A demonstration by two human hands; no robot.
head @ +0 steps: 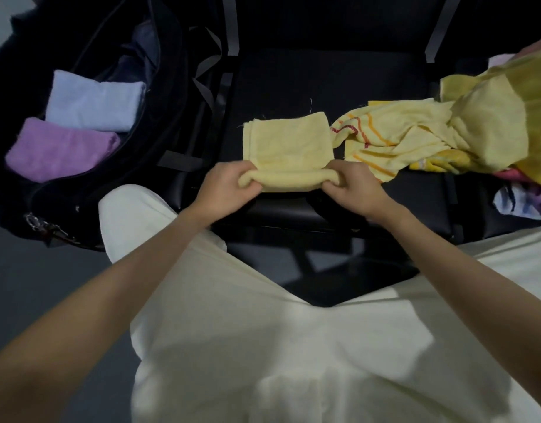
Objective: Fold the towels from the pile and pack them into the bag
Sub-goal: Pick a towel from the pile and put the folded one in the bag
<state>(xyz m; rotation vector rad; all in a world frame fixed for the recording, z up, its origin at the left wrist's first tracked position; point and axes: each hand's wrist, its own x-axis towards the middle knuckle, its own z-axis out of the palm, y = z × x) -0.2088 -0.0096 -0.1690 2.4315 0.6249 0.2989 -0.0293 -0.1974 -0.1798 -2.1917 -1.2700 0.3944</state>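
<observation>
A pale yellow towel (287,141) lies partly folded on the black seat in front of me, its near edge rolled up. My left hand (226,190) grips the left end of that rolled edge and my right hand (354,190) grips the right end. The pile of unfolded towels (446,132), yellow with orange stripes and other colours, lies to the right. The open black bag (159,123) stands at the left, holding a folded light blue towel (95,99) and a folded purple towel (61,148).
The black padded seat (324,80) has a backrest behind it with grey straps (229,22). A metal clip (34,221) hangs from the bag's near corner. My cream-coloured clothing (263,331) fills the lower view, above a grey floor (34,285).
</observation>
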